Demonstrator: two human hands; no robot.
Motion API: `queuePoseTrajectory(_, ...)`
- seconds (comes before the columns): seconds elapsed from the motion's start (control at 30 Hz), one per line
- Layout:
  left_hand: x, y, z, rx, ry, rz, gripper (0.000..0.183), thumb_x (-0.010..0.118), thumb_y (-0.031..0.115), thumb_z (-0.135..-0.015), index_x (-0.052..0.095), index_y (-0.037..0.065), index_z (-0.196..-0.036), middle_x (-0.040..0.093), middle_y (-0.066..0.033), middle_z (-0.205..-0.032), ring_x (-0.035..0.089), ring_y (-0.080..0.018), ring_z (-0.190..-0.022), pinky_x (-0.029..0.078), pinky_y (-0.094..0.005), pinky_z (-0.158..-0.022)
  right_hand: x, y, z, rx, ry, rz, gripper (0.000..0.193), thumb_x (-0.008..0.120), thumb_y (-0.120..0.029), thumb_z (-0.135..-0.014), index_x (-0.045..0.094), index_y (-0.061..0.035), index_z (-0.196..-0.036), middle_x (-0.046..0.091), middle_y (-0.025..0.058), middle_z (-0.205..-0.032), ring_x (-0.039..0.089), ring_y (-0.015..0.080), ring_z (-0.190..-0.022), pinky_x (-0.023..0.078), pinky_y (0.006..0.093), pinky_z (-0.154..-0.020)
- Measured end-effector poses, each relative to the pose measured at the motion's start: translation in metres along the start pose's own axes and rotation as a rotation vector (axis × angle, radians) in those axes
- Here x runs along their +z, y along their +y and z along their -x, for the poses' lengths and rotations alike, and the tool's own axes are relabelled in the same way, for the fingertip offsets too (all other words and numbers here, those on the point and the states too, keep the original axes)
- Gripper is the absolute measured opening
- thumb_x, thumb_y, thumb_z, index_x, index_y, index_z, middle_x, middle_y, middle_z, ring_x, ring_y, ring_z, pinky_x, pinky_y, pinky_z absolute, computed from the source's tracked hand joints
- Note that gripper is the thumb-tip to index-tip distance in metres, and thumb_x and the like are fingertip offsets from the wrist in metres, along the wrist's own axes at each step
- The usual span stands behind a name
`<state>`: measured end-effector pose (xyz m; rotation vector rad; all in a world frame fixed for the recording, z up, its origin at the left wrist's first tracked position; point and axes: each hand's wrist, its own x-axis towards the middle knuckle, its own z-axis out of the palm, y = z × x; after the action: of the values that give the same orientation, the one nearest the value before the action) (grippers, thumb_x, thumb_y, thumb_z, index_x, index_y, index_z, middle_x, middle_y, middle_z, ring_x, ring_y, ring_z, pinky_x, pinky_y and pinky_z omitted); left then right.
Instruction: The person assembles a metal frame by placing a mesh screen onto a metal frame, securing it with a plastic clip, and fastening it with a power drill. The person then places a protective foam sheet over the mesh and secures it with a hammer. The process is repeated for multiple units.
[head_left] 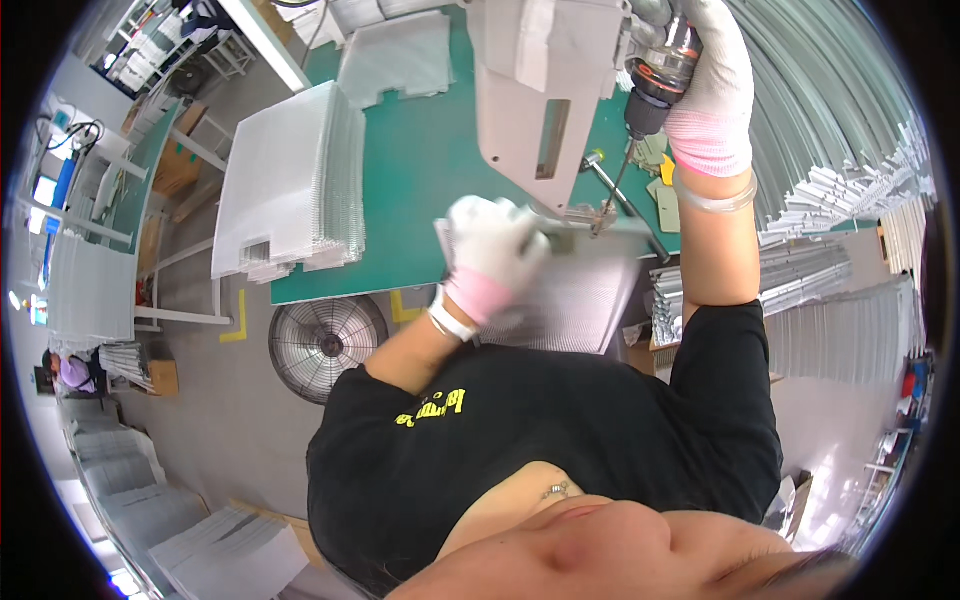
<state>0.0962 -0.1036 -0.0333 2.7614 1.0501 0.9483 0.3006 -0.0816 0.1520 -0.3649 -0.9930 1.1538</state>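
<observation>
My right hand (715, 85), in a white glove with a pink cuff, is wrapped round a black and orange power drill (662, 75). Its long thin bit (620, 178) points down at a small clear piece (597, 217) under the tip of a pale machine arm (530, 90). In front of my body a whitish ribbed plastic sheet (580, 305) hangs over the table edge. My left hand (490, 240), gloved the same way, is beside this sheet's upper left part. Motion smears its fingers, so their grip cannot be made out.
A hammer (628, 208) lies on the green table (410, 190), right of the machine arm, near small greenish pieces (667, 205). Stacked translucent ribbed sheets (290, 185) stand at the table's left. A floor fan (328, 348) is below it. More stacked sheets (830, 120) rise on the right.
</observation>
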Motion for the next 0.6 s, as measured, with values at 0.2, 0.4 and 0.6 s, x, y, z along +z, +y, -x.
queuePoseTrajectory(0.2,-0.014,0.051,0.018,0.017,0.091,0.115,0.025,0.075,0.035,-0.068,0.063,0.016,-0.079,0.057,-0.0017,-0.076,0.058,-0.0227,-0.072,0.039,-0.0429,-0.075,0.004,-0.003,0.022,-0.121,0.046,0.185,0.032,0.058,-0.033,-0.1,0.052,-0.0072,-0.119,0.053,0.0019,-0.081,0.05,0.0106,-0.066,0.044,0.0244,-0.058)
queuePoseTrajectory(0.4,-0.031,0.056,0.02,0.026,0.052,0.106,0.035,0.076,0.036,-0.068,0.073,0.026,-0.102,0.062,0.0041,-0.092,0.061,-0.0201,-0.08,0.039,-0.041,-0.068,0.035,-0.001,0.044,-0.059,0.111,-0.112,0.057,0.053,-0.036,-0.102,0.039,-0.005,-0.147,0.052,0.0032,-0.077,0.05,0.0103,-0.061,0.045,0.0233,-0.055)
queuePoseTrajectory(0.6,-0.033,0.054,0.02,0.03,0.05,0.131,0.037,0.076,0.035,-0.069,0.074,0.029,-0.106,0.062,0.0056,-0.093,0.062,-0.0193,-0.082,0.042,-0.0408,-0.067,0.036,0.008,0.041,-0.093,0.084,-0.097,0.058,0.054,-0.037,-0.102,0.038,-0.0049,-0.148,0.052,0.0034,-0.077,0.05,0.0098,-0.059,0.045,0.0229,-0.054)
